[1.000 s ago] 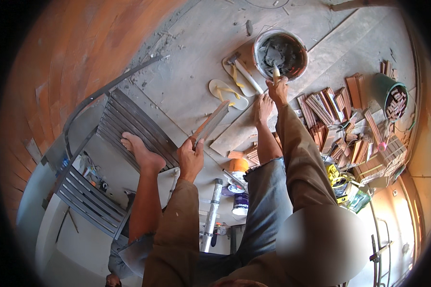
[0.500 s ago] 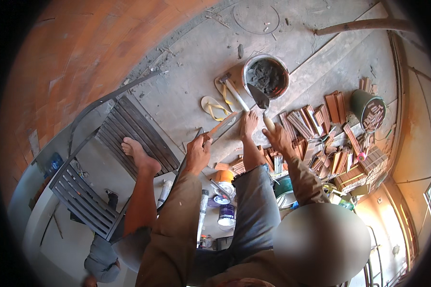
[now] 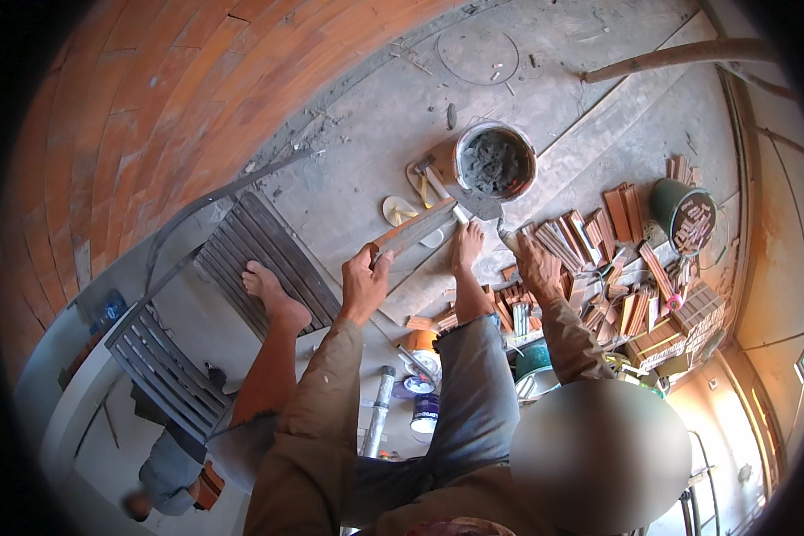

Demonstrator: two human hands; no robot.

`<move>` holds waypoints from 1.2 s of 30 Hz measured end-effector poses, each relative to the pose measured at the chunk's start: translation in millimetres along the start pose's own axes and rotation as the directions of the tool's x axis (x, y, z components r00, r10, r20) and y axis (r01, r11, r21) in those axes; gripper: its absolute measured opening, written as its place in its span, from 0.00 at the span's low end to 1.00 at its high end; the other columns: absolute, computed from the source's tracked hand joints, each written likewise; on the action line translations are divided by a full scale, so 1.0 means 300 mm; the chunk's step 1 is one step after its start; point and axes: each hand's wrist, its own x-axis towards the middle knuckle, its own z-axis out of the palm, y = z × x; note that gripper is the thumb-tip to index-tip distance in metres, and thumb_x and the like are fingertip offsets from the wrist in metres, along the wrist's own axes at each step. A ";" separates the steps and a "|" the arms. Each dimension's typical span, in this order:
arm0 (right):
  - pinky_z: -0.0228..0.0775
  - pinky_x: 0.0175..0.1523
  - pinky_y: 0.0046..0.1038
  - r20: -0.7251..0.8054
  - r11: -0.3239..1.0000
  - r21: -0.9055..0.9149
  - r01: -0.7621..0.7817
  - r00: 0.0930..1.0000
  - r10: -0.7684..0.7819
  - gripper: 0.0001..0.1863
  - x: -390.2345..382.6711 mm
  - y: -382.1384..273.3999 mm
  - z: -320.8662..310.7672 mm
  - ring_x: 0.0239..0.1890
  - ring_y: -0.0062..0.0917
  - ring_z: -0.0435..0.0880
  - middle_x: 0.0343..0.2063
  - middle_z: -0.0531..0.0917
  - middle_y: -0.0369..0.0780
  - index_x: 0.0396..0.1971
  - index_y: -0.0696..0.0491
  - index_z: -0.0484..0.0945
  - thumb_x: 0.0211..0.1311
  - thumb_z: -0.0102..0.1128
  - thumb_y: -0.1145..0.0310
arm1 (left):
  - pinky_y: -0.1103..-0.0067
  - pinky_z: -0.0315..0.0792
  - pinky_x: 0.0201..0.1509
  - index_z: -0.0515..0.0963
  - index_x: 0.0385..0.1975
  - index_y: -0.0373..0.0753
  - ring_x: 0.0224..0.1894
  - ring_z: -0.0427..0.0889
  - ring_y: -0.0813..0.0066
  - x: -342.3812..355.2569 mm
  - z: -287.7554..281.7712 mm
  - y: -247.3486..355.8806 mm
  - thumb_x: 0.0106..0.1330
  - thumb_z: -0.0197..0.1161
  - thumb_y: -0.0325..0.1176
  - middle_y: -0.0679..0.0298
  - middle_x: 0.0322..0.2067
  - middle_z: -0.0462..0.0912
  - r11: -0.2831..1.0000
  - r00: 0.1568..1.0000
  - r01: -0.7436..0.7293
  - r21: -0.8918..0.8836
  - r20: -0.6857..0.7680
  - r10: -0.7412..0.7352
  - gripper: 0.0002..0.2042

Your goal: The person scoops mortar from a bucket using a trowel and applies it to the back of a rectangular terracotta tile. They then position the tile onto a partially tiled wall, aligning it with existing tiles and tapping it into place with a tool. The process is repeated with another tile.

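Observation:
My left hand (image 3: 366,281) is closed around the near end of a long, thin brick tile (image 3: 413,232), which points away and to the right. My right hand (image 3: 538,263) grips the handle of a trowel (image 3: 483,208). The trowel's grey blade lies close to the far end of the tile; whether the two touch I cannot tell. Just beyond the blade stands a bucket (image 3: 534,170) with wet grey mortar (image 3: 495,161) inside. A hammer (image 3: 437,183) and a pair of sandals (image 3: 399,211) lie left of the bucket, partly hidden by the tile.
Stacks of brick tiles (image 3: 573,241) and a green bucket of brick pieces (image 3: 688,210) stand at right. A brick wall (image 3: 125,143) rises at left. My left foot rests on a slatted platform (image 3: 263,234). Another person (image 3: 171,473) is at lower left; a wooden pole (image 3: 679,55) crosses the upper right.
The trowel blade has dropped from an upright tilt near the bucket to a flatter pose by the tile's far end. The tile has swung slightly up and left. The other person has shifted left.

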 end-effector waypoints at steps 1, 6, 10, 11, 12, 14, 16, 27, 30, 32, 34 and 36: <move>0.75 0.32 0.41 0.031 1.000 -0.003 0.011 0.999 -0.011 0.21 0.014 -0.022 -0.021 0.31 0.42 0.84 0.32 0.82 0.43 0.56 0.48 0.71 0.63 0.55 0.66 | 0.73 0.78 0.39 0.78 0.42 0.27 0.34 0.85 0.66 0.002 0.003 -0.014 0.68 0.57 0.31 0.52 0.32 0.85 1.000 1.000 0.007 -0.027 -0.015 -0.007 0.12; 0.74 0.31 0.41 0.176 0.995 0.018 0.095 0.980 -0.096 0.21 0.024 -0.121 -0.118 0.29 0.40 0.83 0.32 0.81 0.42 0.56 0.49 0.72 0.63 0.56 0.68 | 0.73 0.82 0.42 0.78 0.43 0.26 0.38 0.87 0.65 0.034 0.019 -0.021 0.68 0.55 0.30 0.51 0.37 0.85 0.984 0.997 0.071 -0.162 -0.018 -0.075 0.13; 0.76 0.32 0.38 0.164 0.969 0.120 0.214 0.959 -0.232 0.23 0.018 -0.230 -0.139 0.31 0.35 0.85 0.30 0.80 0.40 0.58 0.47 0.70 0.61 0.53 0.67 | 0.73 0.81 0.38 0.77 0.42 0.25 0.35 0.87 0.65 0.043 0.034 -0.072 0.67 0.56 0.31 0.49 0.35 0.85 0.995 0.995 0.101 0.012 -0.004 -0.101 0.13; 0.76 0.32 0.38 0.154 0.959 0.164 0.231 0.954 -0.256 0.23 0.015 -0.271 -0.149 0.31 0.35 0.85 0.30 0.79 0.40 0.58 0.47 0.70 0.61 0.53 0.68 | 0.72 0.80 0.38 0.77 0.42 0.25 0.34 0.87 0.64 0.041 0.035 -0.082 0.67 0.57 0.31 0.49 0.34 0.85 0.991 0.993 0.120 0.059 -0.008 -0.120 0.13; 0.76 0.32 0.39 0.144 0.951 0.181 0.249 0.950 -0.276 0.23 0.014 -0.328 -0.178 0.30 0.36 0.84 0.29 0.78 0.39 0.58 0.47 0.70 0.61 0.54 0.67 | 0.72 0.79 0.37 0.77 0.41 0.26 0.33 0.86 0.63 0.033 0.039 -0.102 0.67 0.57 0.32 0.48 0.33 0.84 0.991 0.993 0.114 0.070 -0.013 -0.114 0.13; 0.75 0.31 0.38 0.133 0.930 0.242 0.277 0.940 -0.314 0.24 0.014 -0.381 -0.186 0.30 0.37 0.83 0.29 0.80 0.41 0.57 0.49 0.72 0.59 0.59 0.70 | 0.71 0.78 0.36 0.78 0.41 0.26 0.31 0.86 0.61 0.005 0.032 -0.138 0.67 0.58 0.33 0.48 0.31 0.84 0.990 0.995 0.103 0.101 -0.025 -0.101 0.13; 0.75 0.31 0.40 0.160 0.954 0.239 0.181 0.962 -0.223 0.22 0.018 -0.388 -0.184 0.29 0.38 0.84 0.30 0.81 0.42 0.56 0.48 0.72 0.60 0.57 0.69 | 0.69 0.76 0.35 0.78 0.40 0.26 0.31 0.86 0.59 -0.004 0.027 -0.100 0.67 0.59 0.34 0.48 0.29 0.83 0.998 0.995 0.060 0.036 -0.083 -0.057 0.14; 0.75 0.29 0.38 0.118 0.958 0.166 0.236 0.959 -0.257 0.24 0.048 -0.332 -0.087 0.28 0.38 0.83 0.32 0.81 0.42 0.59 0.47 0.71 0.61 0.56 0.69 | 0.64 0.74 0.39 0.76 0.42 0.29 0.36 0.82 0.45 -0.021 -0.061 -0.038 0.66 0.58 0.29 0.45 0.33 0.83 0.997 0.996 0.031 0.067 -0.082 -0.025 0.10; 0.75 0.31 0.41 0.152 0.920 0.307 0.242 0.942 -0.298 0.21 0.048 -0.448 -0.148 0.29 0.42 0.83 0.30 0.81 0.44 0.55 0.48 0.72 0.62 0.60 0.63 | 0.64 0.75 0.41 0.76 0.43 0.28 0.39 0.82 0.44 -0.035 -0.045 -0.103 0.65 0.58 0.27 0.45 0.35 0.83 0.993 0.996 -0.063 0.095 -0.063 0.069 0.11; 0.75 0.33 0.42 0.249 0.922 0.387 -0.003 0.963 -0.101 0.22 0.044 -0.456 -0.170 0.31 0.45 0.83 0.30 0.83 0.47 0.55 0.49 0.72 0.61 0.62 0.61 | 0.64 0.75 0.42 0.76 0.44 0.28 0.41 0.82 0.44 -0.053 -0.055 -0.109 0.64 0.59 0.25 0.44 0.37 0.83 0.990 0.994 -0.088 0.109 -0.047 0.094 0.11; 0.75 0.35 0.43 0.349 0.887 0.432 -0.162 0.937 0.001 0.25 0.019 -0.456 -0.179 0.32 0.49 0.84 0.30 0.84 0.52 0.54 0.50 0.73 0.58 0.64 0.58 | 0.63 0.75 0.43 0.76 0.44 0.28 0.42 0.82 0.44 -0.055 -0.057 -0.108 0.63 0.58 0.24 0.44 0.38 0.83 0.990 0.990 -0.118 0.083 -0.069 0.124 0.11; 0.75 0.34 0.44 0.312 0.849 0.505 -0.153 0.950 -0.014 0.26 -0.057 -0.505 -0.177 0.30 0.49 0.84 0.28 0.84 0.52 0.52 0.52 0.73 0.56 0.67 0.58 | 0.62 0.76 0.43 0.75 0.44 0.28 0.42 0.82 0.44 -0.056 -0.064 -0.121 0.62 0.58 0.23 0.44 0.38 0.82 0.990 0.988 -0.118 0.075 -0.086 0.125 0.12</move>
